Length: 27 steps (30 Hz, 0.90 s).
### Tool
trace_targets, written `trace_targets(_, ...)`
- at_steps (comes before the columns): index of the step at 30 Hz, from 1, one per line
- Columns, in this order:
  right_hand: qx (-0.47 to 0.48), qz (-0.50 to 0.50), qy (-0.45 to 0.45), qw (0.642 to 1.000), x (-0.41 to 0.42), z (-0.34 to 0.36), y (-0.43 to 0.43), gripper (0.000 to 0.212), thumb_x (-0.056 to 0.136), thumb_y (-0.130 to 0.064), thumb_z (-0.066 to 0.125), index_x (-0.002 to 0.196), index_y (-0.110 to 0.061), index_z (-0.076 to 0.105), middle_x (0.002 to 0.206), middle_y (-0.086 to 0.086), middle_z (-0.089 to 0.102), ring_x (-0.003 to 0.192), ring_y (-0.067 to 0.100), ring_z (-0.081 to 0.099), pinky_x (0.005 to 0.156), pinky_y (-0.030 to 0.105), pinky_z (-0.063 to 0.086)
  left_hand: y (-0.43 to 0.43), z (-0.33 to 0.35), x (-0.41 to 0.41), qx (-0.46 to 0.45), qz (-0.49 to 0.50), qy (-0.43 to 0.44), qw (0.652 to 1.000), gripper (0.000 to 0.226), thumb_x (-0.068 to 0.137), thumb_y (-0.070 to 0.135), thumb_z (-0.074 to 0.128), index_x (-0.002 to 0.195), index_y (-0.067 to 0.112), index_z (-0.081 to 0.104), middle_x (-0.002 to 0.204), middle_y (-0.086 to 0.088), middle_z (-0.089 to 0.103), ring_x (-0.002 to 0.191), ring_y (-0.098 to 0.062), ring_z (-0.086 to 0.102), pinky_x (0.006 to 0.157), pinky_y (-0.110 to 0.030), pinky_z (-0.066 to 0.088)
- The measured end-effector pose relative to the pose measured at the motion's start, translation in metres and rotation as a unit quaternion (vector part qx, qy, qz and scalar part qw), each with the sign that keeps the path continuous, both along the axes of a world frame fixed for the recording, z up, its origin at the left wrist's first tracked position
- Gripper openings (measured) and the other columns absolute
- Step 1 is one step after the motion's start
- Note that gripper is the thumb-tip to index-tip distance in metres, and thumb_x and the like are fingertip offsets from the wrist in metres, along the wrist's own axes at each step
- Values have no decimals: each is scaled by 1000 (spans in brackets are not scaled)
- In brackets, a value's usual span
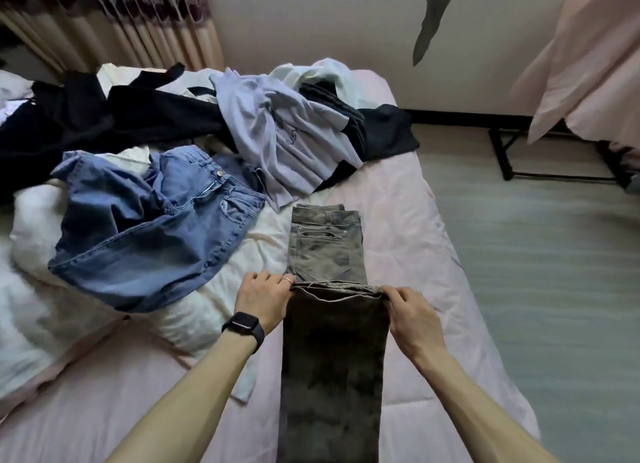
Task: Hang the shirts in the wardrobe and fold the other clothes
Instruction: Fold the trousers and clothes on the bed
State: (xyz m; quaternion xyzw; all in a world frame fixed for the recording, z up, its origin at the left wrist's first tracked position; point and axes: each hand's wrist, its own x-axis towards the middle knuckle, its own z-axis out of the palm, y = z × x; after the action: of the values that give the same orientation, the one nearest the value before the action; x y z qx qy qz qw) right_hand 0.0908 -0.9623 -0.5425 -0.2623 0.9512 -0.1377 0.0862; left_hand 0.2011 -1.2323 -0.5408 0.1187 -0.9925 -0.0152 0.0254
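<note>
Mid-fold on the grey jeans (327,251), judging by the layers.

Grey jeans: flat on the bed (408,220), long axis running straight away from the body, waistband and pocket at the far end, doubled legs trailing back out of the bottom of the view. Hem edge lying crosswise over the thigh part, short of the pocket.

Left hand (263,298): at the left corner of that hem edge, fingers curled over it and gripping the cloth. Right hand (412,310): at the right corner, thumb and fingers pinching the cloth. Both level with each other, neither nearer; jeans squarely between them.

Relation to watch: waistband directly beyond the fingertips, along the same long axis. Probably a straight carry forward to bring hems to waistband, corners kept level to avoid a skewed fold. Some risk of the lower layer dragging and wrinkling.

Left of the grey jeans: blue jeans (156,227), rumpled, unfolded, well apart from the left hand. Beyond the grey jeans: a pale shirt (284,140) in a heap, its near edge just past the waistband. Beyond and left: black clothes (104,123), tangled. Nothing hung as far as visible; no wardrobe in view.

Writing: dark lettering printed on the pale shirt, creased and too small to read. No legible label or brand on either pair of jeans. Watch (244,325) on the left wrist, face dark, nothing readable.
</note>
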Motion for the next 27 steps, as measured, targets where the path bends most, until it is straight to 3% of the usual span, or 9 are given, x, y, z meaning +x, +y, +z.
trace_targets(8,-56,-2,-5,998,-108,-54,-58,33,94,-15,63,122,-32,60,104,0,63,95,30,58,71,39,53,-54,-58,-100,-26,35,31,999,28,66,29,91,89,24,76,73,3,70,67,-25,64,66,-37,49)
trace_targets(17,13,11,-2,1000,-214,-122,-139,44,95,-5,50,134,-25,56,113,5,56,102,30,50,75,38,46,-114,-133,-196,-113,34,65,991,21,75,21,84,94,23,76,69,-1,65,66,-27,60,66,-37,42)
trace_targets(20,41,2,-2,999,-226,-143,-152,44,95,-5,49,134,-23,55,115,6,55,100,32,51,75,39,47,-126,-162,-210,-149,37,65,986,18,79,14,74,95,21,77,68,-2,63,65,-28,59,67,-37,41)
trace_targets(27,56,-21,-66,996,-243,-186,-166,46,98,-9,41,140,-26,44,120,6,45,104,31,47,78,40,50,-127,-201,-233,-186,67,18,980,37,75,17,51,100,19,77,71,-3,66,69,-28,62,72,-39,41)
